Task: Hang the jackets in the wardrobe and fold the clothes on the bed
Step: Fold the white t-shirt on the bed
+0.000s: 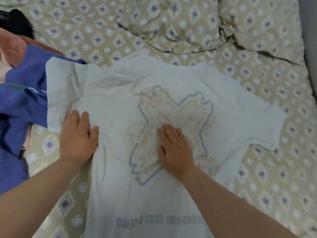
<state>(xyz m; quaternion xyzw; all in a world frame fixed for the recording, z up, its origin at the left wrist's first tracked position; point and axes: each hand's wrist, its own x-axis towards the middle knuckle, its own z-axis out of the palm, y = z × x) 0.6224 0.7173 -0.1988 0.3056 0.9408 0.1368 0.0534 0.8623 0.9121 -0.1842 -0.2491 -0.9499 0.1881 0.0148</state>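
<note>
A white T-shirt (171,100) lies spread flat in the middle of the bed (283,177), hem toward the near edge. The right hand (175,150) presses flat, fingers straight, on its printed centre. The left hand (77,138) rests on the shirt's left side, seemingly flat too and gripping nothing. A blue garment (22,103) lies crumpled by the bed's left edge.

One head-worn, wide-angle view. Looks forward and steeply down onto bed (257,177), close. Shirt (120,100) fills centre, cut by bottom edge; pillows (171,28) top; clothes pile (17,103) left edge.
</note>
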